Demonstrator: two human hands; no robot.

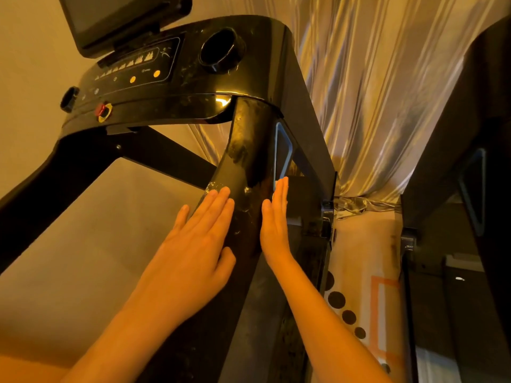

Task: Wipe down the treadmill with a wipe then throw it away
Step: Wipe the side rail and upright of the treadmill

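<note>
1. Two hands lie on the treadmill [284, 78], which fills the left and middle of the frame. Its black side rail [249, 150] runs down the middle, from the console [190, 76] toward the bottom.
2. The left hand [199, 239] lies flat on the left side of the rail, in the lower middle. Its fingers are straight and close together. It grips nothing that can be seen.
3. The right hand [276, 219] presses its palm on the right side of the rail, just across from the left one. Its fingers are straight too, and it holds nothing that shows.
4. The wipe is not plain to see. A small pale patch [214, 186] shows by the left fingertips. It may be the wipe's edge peeking out, or just a smudge. It cannot be told.
5. The step looks like rubbing the rail. To do it well, the person should keep the palms flat and press softly. They should slide along the whole rail, top to bottom, so no spot is missed.
6. Pale smears [240, 153] sit higher on the rail. More marks dot the console near the round cup hole [221, 49]. Those parts look like they need rubbing too.
7. The red key [102, 111] at left and the yellow buttons [156, 73] should be wiped gently, so nothing gets switched on.
8. No bin shows, so throwing the wipe away comes later.
</note>
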